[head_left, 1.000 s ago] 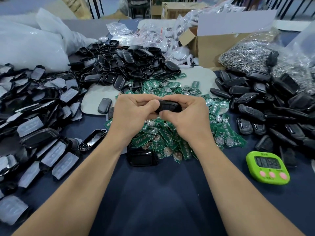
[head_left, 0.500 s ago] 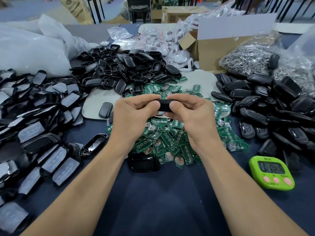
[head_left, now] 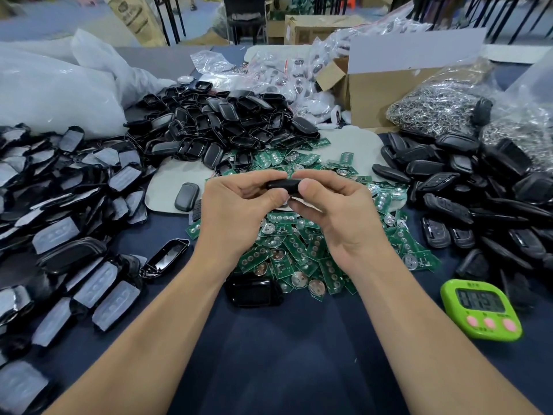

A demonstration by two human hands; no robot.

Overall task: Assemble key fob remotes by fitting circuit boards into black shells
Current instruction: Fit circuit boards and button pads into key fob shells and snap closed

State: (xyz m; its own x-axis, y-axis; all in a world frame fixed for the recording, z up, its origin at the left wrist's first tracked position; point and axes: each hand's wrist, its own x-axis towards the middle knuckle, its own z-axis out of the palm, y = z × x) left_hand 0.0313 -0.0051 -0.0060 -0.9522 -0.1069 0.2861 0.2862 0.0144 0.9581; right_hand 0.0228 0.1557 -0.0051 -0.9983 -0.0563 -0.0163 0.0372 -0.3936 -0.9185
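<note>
- Head view: left hand (head_left: pixel 236 211) and right hand (head_left: pixel 338 217) pinch one black shell (head_left: pixel 282 185) above the circuit boards (head_left: pixel 299 253) at table centre.
- Uneven squeezing could pop it apart.

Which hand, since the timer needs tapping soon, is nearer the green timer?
Right. The right hand is up and left of the green timer in the picture; the left hand lies farther left, past the black shell both hands grip.
</note>
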